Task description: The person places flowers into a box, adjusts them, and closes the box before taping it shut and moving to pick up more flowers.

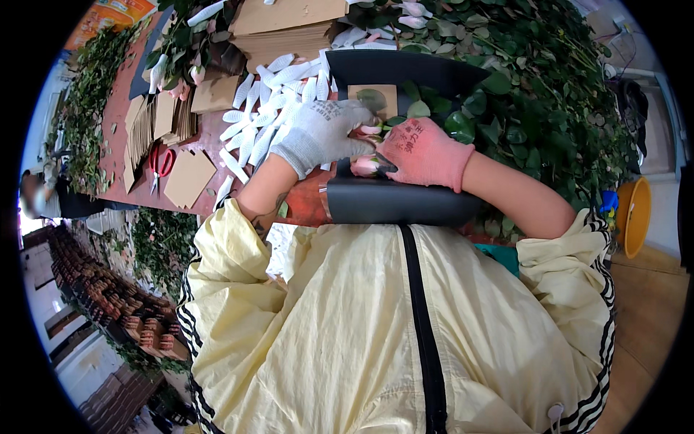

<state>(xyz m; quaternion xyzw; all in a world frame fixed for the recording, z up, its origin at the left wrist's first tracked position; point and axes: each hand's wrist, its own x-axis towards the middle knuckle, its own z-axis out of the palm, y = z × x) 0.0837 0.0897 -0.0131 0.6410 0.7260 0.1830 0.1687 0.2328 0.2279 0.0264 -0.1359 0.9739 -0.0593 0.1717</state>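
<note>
My left hand in a grey-white glove is closed at a pink rose bud over a black sheet. My right hand in a pink glove is closed on a rose, beside a second pink bud. Green rose leaves rise behind my fingers, over a brown cardboard piece. Many white mesh sleeves lie in a pile left of my left hand.
Cardboard stacks and red scissors lie on the red table. Dense foliage covers the right side. A yellow basin is at lower right. Another person is at far left, near bundled flowers.
</note>
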